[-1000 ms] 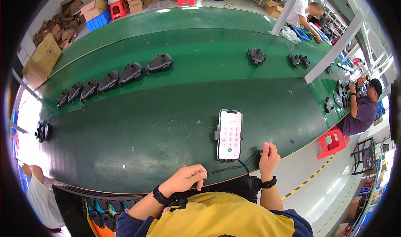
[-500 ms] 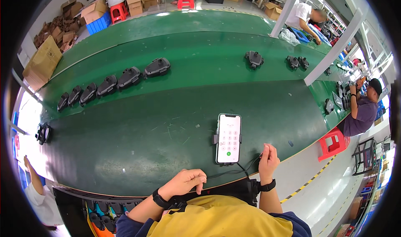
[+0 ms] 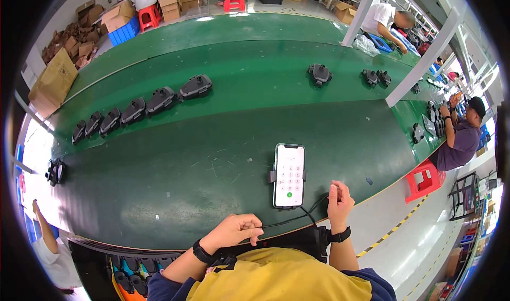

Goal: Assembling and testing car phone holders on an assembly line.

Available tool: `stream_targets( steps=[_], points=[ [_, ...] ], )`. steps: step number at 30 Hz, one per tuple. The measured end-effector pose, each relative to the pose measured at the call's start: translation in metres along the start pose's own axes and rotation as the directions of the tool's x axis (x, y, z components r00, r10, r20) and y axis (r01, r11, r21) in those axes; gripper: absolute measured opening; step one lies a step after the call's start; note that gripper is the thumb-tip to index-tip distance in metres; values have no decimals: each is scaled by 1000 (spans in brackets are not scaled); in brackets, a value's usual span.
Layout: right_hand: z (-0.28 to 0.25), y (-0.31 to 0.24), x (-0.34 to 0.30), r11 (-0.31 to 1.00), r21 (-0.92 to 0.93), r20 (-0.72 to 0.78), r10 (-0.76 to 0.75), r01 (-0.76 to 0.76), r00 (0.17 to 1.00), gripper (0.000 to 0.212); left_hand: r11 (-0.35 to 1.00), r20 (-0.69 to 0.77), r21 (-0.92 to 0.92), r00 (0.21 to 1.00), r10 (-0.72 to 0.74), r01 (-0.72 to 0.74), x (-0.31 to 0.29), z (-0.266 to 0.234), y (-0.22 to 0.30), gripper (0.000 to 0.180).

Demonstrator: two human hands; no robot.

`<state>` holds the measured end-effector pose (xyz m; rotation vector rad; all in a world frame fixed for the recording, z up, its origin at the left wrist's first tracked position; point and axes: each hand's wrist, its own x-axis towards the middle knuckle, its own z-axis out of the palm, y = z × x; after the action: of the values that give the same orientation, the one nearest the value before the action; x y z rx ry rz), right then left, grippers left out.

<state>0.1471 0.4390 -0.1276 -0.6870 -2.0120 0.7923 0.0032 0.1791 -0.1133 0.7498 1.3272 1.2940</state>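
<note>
A phone (image 3: 290, 174) with a lit keypad screen lies on the green work table, gripped at its sides by a black phone holder (image 3: 273, 175). From the holder's lower end a thin black cable (image 3: 284, 223) loops between my hands. My left hand (image 3: 236, 230), near the table's front edge, pinches the cable between thumb and fingers. To the right of the phone, my right hand (image 3: 340, 204) has its fingers curled where the cable's other stretch reaches it. The cable's end is hidden there.
Several black devices (image 3: 160, 100) line the green belt beyond the table, with another device (image 3: 321, 74) farther right. One black device (image 3: 55, 171) sits at the left end. A co-worker (image 3: 461, 136) works at the right near a red stool (image 3: 424, 181). A white post (image 3: 422, 62) rises at right.
The view has shifted slightly, so most things sit a little further left. My right hand's fingers have moved a little, and the cable's loop has changed shape. The phone stays in its holder.
</note>
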Motion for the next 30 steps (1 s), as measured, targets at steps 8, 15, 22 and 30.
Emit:
stream_targets(
  steps=[8, 15, 22, 30],
  points=[
    [-10, 2, 0, 997, 75, 145, -40, 29, 989, 15, 1000, -3, -8, 1000, 17, -17, 1, 2, -1, 9],
    [-3, 5, -1, 992, 103, -16, 72, -70, 997, 20, 999, -15, -40, 1000, 7, -8, 5, 2, -2, 11],
    [0, 11, -1, 993, 114, -82, 9, 0, 997, 22, 999, -25, -36, 1000, 7, -8, 5, 5, 8, 15],
    [1, 11, -3, 975, 224, -130, 45, -15, 990, 25, 1000, -25, -28, 1000, 1, -1, 6, 6, 8, 16]
  ],
)
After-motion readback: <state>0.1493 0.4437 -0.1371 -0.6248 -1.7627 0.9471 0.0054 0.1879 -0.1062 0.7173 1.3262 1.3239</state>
